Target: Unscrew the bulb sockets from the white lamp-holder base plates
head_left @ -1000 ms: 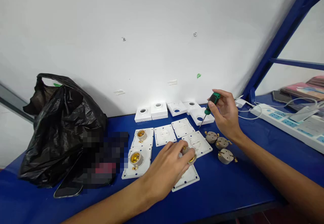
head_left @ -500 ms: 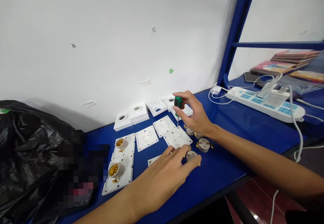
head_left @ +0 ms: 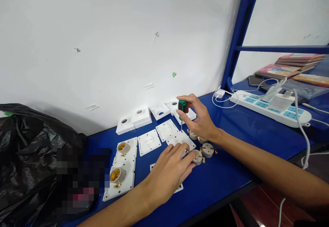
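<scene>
Head view: screwdriver point(head_left: 182, 106) nearly upright, tip down

Since the earlier frame, the socket point(head_left: 197, 158) at the left hand point(head_left: 167, 174) has moved closer to a loose neighbour point(head_left: 207, 150). That hand is half-curled, thumb against it; grip unclear. The right hand point(head_left: 202, 119) pinches the screwdriver over a white plate point(head_left: 177, 138). Blue worktop point(head_left: 221, 182), white wall point(head_left: 115, 49).

Screwdriver point(head_left: 182, 108): green and black handle, thin shaft pointing down, upright, centre-right of the frame
Loose sockets point(head_left: 207, 150): round, pale, brass terminals, clustered right of centre
Mounted sockets point(head_left: 118, 175): gold threads facing up, on two plates, lower left
Flat plates point(head_left: 149, 142): white, square, around the centre
Box covers point(head_left: 142, 119): white, round holes, in a row behind
</scene>
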`<act>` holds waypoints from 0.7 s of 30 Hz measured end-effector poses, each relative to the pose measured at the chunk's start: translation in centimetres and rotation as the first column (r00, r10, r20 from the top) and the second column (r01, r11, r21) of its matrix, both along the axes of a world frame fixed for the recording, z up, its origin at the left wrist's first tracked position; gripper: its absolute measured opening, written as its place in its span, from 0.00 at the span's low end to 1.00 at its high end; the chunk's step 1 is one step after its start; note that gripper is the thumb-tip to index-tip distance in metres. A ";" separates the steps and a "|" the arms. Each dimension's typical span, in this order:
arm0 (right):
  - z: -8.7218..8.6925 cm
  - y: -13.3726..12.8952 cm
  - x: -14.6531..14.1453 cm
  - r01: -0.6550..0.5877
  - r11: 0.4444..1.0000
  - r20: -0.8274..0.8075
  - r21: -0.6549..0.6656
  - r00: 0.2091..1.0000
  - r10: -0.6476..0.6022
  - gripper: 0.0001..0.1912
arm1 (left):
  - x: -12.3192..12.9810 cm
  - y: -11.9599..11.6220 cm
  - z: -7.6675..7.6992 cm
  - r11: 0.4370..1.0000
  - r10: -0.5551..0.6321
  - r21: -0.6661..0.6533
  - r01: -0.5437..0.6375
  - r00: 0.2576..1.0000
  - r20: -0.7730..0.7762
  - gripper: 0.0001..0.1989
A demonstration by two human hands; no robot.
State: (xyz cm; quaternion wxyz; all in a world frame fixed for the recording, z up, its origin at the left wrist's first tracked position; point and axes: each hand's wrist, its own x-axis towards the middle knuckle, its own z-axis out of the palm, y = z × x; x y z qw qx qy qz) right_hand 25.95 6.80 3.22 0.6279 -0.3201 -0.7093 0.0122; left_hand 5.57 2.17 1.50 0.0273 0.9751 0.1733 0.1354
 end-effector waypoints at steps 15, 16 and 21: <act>0.2 -0.1 0.1 0.014 1.000 0.002 0.024 1.000 -0.014 0.20 | 1.1 0.9 -0.9 0.997 0.066 -0.046 -0.062 0.994 0.089 0.16; 0.2 -0.1 0.1 0.018 1.000 0.000 0.021 1.000 -0.018 0.19 | 0.9 0.9 -0.8 0.996 0.073 -0.056 -0.068 0.994 0.083 0.17; 0.2 -0.3 0.2 0.038 0.999 -0.011 0.001 0.999 -0.038 0.19 | -1.0 1.2 -0.6 0.987 0.106 -0.130 -0.098 0.993 0.053 0.18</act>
